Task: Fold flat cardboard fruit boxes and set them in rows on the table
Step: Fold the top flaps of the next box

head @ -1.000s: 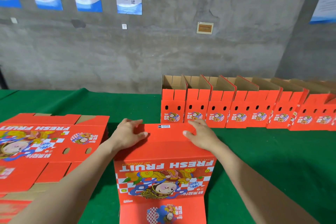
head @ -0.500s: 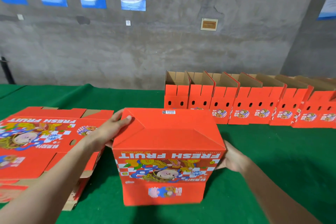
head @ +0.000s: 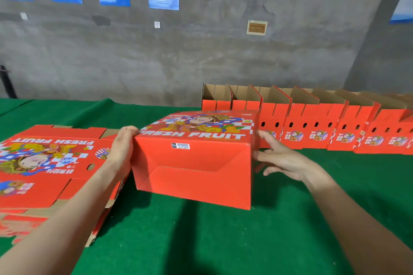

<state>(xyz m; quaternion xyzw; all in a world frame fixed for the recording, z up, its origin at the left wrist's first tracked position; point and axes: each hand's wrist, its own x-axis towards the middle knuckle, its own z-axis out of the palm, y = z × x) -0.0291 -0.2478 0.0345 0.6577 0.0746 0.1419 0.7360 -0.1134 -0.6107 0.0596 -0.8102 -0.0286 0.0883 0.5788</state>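
Left hand (head: 121, 152) gripping box (head: 194, 169) at 9 o'clock, right hand (head: 283, 161) splayed loose at 3; one-sided hold probably risking tipping.

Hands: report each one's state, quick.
Left hand: grips the folded box at its left edge.
Right hand: open, fingers spread beside the box's right side; contact cannot be told.

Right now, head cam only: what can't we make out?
Head view:
row of folded boxes: runs off right edge, count unknown.
flat stack: cut by left edge, sheet count unclear.
held box: inside faces away, hidden by its own panels.
left hand: grip partly hidden behind held box.
barcode label: too small to read.
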